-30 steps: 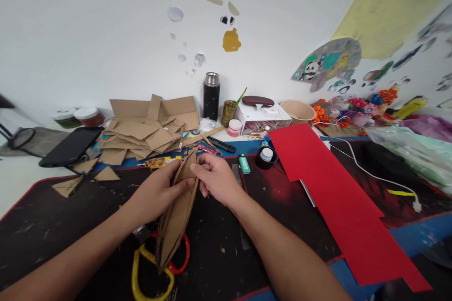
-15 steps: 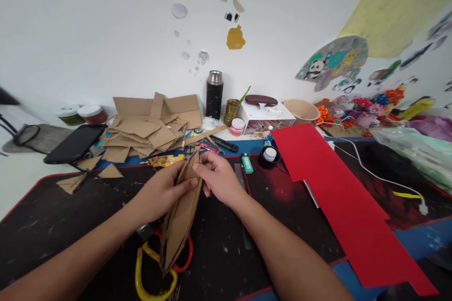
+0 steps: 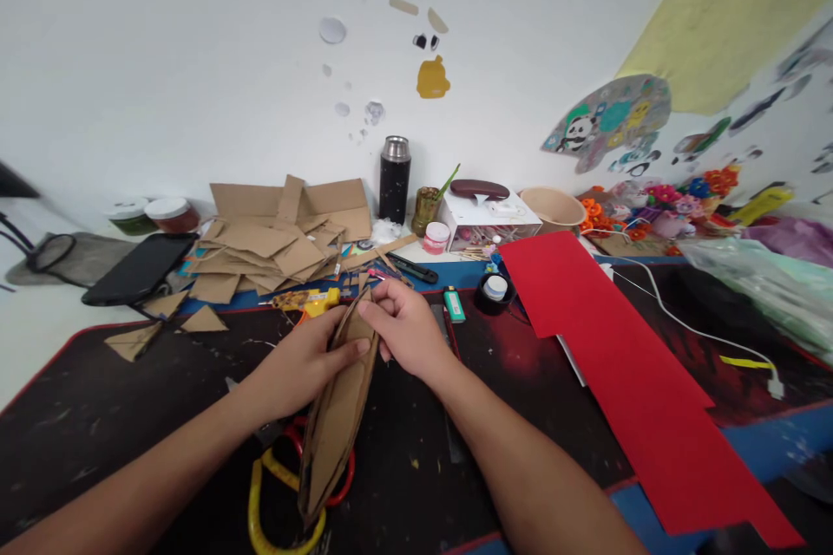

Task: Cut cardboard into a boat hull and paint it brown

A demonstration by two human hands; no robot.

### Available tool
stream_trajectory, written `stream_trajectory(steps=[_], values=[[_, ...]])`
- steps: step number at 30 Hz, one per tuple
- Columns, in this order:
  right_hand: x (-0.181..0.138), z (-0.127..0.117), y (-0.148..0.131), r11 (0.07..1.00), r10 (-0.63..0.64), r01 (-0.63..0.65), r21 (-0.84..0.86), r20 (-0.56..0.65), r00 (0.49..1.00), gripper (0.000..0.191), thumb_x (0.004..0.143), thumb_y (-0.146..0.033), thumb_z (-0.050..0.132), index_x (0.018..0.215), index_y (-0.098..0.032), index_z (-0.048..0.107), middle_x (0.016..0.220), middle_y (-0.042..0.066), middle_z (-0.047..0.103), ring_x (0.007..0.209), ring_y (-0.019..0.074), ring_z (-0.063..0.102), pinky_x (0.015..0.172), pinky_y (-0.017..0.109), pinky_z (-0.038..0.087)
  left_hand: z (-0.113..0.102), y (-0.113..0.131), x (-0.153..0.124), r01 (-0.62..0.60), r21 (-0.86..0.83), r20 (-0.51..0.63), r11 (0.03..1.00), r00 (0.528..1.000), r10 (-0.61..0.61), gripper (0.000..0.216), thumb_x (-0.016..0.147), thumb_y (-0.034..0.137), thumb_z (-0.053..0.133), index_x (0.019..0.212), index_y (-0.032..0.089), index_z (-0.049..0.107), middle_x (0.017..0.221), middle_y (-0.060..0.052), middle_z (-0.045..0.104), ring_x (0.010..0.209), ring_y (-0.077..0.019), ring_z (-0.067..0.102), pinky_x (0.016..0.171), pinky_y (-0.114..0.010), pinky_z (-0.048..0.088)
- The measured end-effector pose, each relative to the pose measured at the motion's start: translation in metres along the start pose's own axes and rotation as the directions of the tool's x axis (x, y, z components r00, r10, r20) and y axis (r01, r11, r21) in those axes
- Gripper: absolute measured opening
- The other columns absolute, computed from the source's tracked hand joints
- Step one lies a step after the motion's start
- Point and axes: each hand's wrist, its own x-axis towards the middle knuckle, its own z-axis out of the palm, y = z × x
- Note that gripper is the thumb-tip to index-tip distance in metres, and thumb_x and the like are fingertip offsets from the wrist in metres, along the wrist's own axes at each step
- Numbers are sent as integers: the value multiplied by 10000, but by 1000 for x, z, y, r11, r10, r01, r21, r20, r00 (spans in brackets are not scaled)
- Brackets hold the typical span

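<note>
Both my hands grip a long, narrow cardboard piece (image 3: 342,425) with pointed ends, made of layers and held tilted above the dark mat. My left hand (image 3: 309,360) closes round its left side, the thumb lying across the face. At the upper tip, my right hand (image 3: 403,325) pinches the edge between thumb and bent fingers. Under the lower end lie scissors (image 3: 255,503) with yellow and red handles, partly covered by the cardboard. A yellow glue gun (image 3: 318,302) rests just beyond my left hand.
Behind my hands is a pile of cardboard scraps (image 3: 260,243), with a black phone (image 3: 140,267) to its left. A green lighter (image 3: 454,303), a black utility knife (image 3: 415,269) and a thermos (image 3: 395,182) stand or lie beyond. Red card (image 3: 625,373) stretches across the right.
The cardboard piece has turned slightly, its lower end shifting a little right and down. Both hands keep their hold, and the view has tipped slightly upward.
</note>
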Motion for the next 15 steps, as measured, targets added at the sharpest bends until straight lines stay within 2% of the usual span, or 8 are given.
stream_trajectory(steps=[6, 12, 15], values=[[1, -2, 1, 998, 20, -22, 65, 34, 999, 397, 854, -525, 816, 833, -249, 531, 525, -128, 489, 313, 73, 399, 290, 192, 280, 0, 3, -4, -27, 71, -6, 997, 1000, 28, 442, 930, 574, 620, 1181, 230, 734, 1170, -93, 824, 1019, -348, 754, 947, -439, 570], [0, 2, 3, 997, 30, -31, 65, 17, 999, 363, 871, -497, 790, 839, -252, 523, 520, -140, 471, 313, 68, 378, 294, 185, 284, 0, 6, -6, -24, 101, -5, 995, 1000, 25, 436, 927, 561, 604, 1195, 234, 710, 1146, -97, 820, 1031, -352, 741, 963, -447, 565], [0, 4, 5, 997, 20, -20, 69, -5, 1000, 353, 876, -488, 773, 836, -254, 512, 522, -142, 475, 311, 67, 374, 292, 185, 288, 0, 7, -4, -19, 71, -4, 997, 1000, 20, 433, 942, 611, 564, 1089, 237, 724, 1054, -80, 819, 996, -342, 734, 960, -434, 565]])
